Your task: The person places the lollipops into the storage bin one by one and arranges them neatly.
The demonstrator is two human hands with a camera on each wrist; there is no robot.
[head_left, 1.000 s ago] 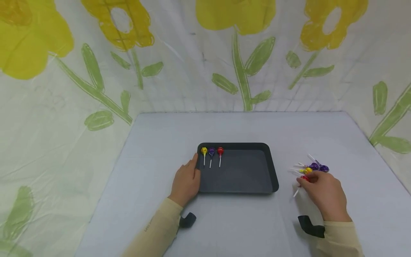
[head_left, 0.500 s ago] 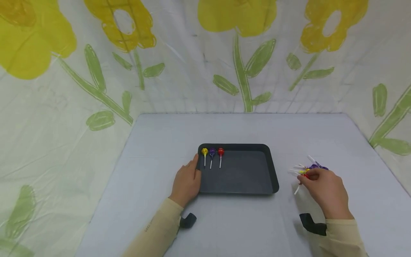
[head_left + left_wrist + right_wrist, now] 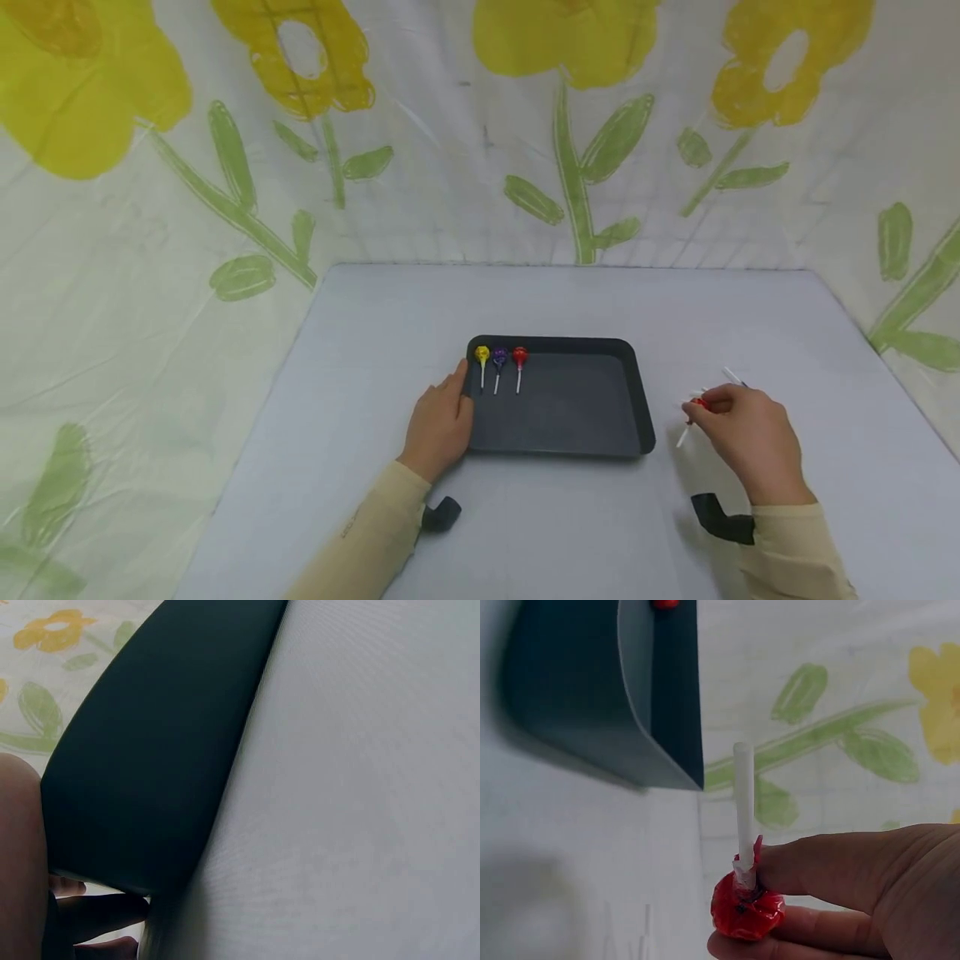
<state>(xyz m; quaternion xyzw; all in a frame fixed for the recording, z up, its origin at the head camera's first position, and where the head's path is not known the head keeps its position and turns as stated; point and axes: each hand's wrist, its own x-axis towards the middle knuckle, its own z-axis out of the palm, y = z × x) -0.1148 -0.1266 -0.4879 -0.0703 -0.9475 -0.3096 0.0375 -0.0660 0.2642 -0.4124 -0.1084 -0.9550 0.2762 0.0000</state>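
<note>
One red lollipop (image 3: 746, 911) sits pinched by the fingers of your right hand (image 3: 750, 433), the tray (image 3: 562, 408) to their left, your left hand (image 3: 438, 425) resting extended fingers against it, so this looks like the pick-up, likely calling for a clear leftward lift.

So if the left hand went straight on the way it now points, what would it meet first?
Most likely the dark tray: the left hand lies along its left edge, seemingly in contact.
</note>
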